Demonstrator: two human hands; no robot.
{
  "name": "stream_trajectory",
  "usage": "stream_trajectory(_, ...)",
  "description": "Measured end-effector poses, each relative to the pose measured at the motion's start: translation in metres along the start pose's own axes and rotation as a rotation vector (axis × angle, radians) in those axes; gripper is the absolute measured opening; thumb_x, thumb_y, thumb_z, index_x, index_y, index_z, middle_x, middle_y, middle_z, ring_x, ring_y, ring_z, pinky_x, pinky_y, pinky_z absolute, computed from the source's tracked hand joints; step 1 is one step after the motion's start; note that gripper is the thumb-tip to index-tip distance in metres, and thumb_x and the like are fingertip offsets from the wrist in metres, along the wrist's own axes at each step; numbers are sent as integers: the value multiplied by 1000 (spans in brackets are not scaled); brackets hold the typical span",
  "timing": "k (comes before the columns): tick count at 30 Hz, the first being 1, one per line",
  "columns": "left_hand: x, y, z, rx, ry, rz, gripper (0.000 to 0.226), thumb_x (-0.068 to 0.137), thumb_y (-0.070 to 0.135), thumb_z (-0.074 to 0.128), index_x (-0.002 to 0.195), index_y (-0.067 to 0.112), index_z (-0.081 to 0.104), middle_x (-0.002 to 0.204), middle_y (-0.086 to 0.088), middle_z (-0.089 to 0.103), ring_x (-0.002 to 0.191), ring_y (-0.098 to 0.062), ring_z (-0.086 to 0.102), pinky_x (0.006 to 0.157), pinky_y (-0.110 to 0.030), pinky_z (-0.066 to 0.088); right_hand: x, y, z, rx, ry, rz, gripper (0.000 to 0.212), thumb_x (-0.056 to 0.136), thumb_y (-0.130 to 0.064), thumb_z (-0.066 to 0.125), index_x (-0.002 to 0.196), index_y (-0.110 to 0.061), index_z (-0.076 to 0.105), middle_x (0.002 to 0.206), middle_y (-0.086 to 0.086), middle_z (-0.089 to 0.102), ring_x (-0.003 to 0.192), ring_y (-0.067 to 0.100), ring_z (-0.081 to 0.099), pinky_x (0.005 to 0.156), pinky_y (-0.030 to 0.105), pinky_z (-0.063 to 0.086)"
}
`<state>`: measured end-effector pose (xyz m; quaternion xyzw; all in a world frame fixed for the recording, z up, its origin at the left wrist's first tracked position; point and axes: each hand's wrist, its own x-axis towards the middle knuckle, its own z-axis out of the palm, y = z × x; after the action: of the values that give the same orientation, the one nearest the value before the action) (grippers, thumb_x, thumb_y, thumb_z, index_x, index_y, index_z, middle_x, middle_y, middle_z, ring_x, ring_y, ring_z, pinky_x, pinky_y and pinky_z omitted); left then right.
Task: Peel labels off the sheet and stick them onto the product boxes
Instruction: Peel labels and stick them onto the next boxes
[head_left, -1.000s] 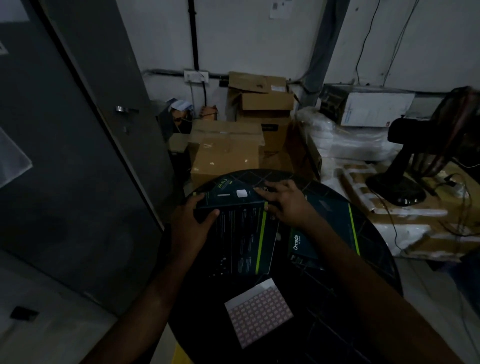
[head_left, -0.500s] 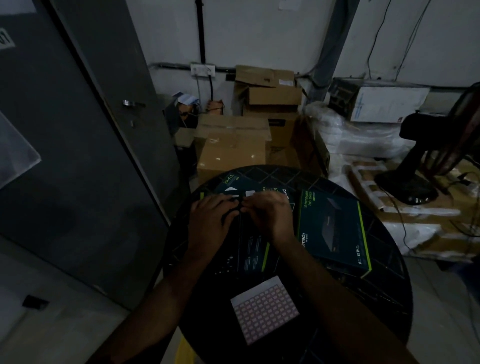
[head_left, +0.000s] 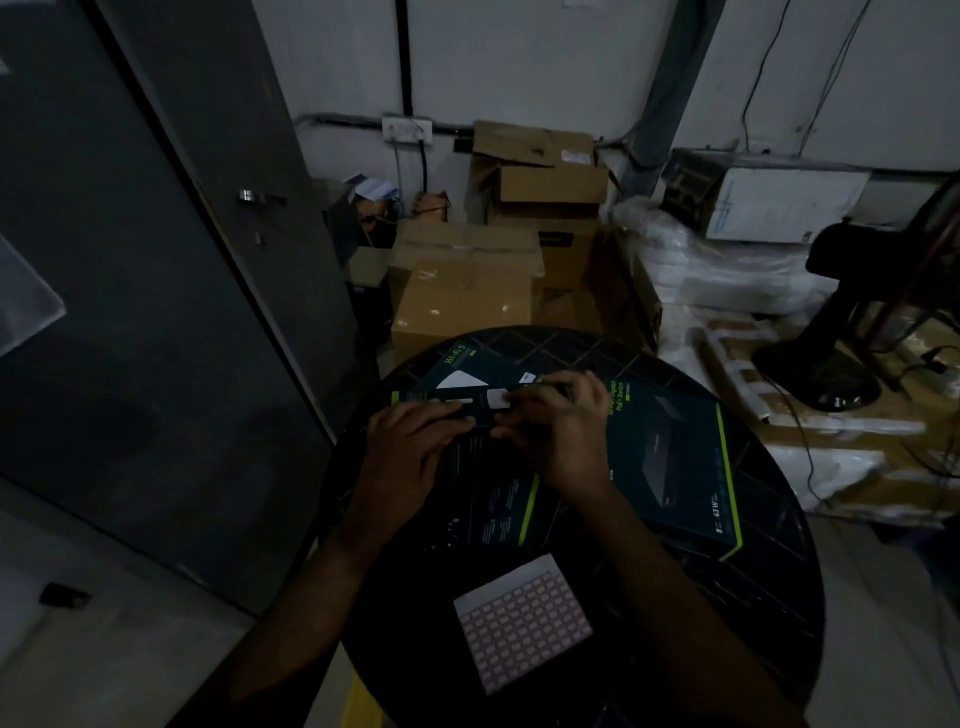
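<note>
Nearest to the person, a label sheet (head_left: 523, 619) lies flat on the round dark surface (head_left: 769, 587). It is one sheet, with a grid of many small pinkish labels; they are too small to count.

Behind the sheet lies a dark product box (head_left: 491, 499) with a green stripe, and both hands are at its far edge. The left hand (head_left: 410, 452) rests on the box with the fingers stretched forward and pressing down, so its grip is released. The right hand (head_left: 558, 431) has the fingers bent at a small white label (head_left: 497, 400) on the upper edge of this box; its fingertips (head_left: 506, 428) touch the box just beside the label. In the dim light one cannot tell whether this grip pinches the label or only presses it.

To the right, touching the first box, lies a second product box (head_left: 680, 462), flat, with the print "63 W". Farther, under the hands, a third box (head_left: 460, 364) shows "Wi-Fi 5". So three product boxes are on the surface.

Behind the surface, on the floor, stand several cardboard cartons (head_left: 462, 296), most of them closed, one on top with open flaps (head_left: 540, 166); what is inside cannot be seen. At the right stands one black fan (head_left: 841, 332).
</note>
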<state>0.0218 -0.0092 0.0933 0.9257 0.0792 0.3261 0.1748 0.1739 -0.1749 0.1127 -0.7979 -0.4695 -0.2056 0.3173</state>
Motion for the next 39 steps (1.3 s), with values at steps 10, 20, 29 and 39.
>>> stream_trajectory(10,-4,-28,-16,-211,91,-140,19,87,22,72,105,27,75,120,14,67,123,-13,53,103,-18,38,-17,33,-15,372,-38,286,26,78,-20,82,101,-32,78,148,7,52,133,0,48,102,27,51)
stream_trajectory(20,-6,-29,-13,-559,159,-361,15,83,10,73,95,18,76,115,8,71,122,-12,59,107,-42,46,-20,60,-34,645,-129,386,23,89,-8,72,110,-17,77,139,6,60,116,-5,62,72,45,59)
stream_trajectory(29,-4,28,0,323,-49,-84,55,86,26,58,138,9,52,146,-9,50,139,-26,41,115,-42,31,-19,49,-25,678,109,526,19,82,-3,78,94,-17,79,82,-19,76,79,1,73,68,15,57)
stream_trajectory(39,14,57,39,287,-211,5,74,87,30,53,153,9,27,160,-7,26,150,-21,17,122,-44,12,-94,38,13,294,-286,398,96,92,-4,58,154,-51,2,134,9,63,63,1,57,65,17,50)
